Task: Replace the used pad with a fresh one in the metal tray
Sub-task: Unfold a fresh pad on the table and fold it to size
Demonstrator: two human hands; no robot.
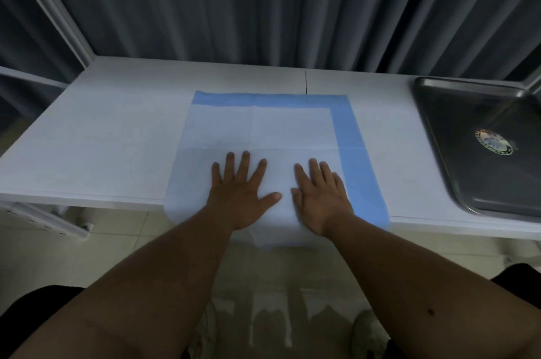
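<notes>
Head view shows the left hand (238, 194) and right hand (319, 197) flat, fingers straight, side by side on the pad (263, 130) at the bench's (87, 136) front edge, apparently smoothing it, the tray (439, 130) lying bare at the right end.

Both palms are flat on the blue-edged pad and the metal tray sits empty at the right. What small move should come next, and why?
Probably take a grip on the pad's edges and lift it toward the metal tray. The left hand and right hand only press it flat on the table, its near edge overhangs, and the tray holds no pad.
</notes>
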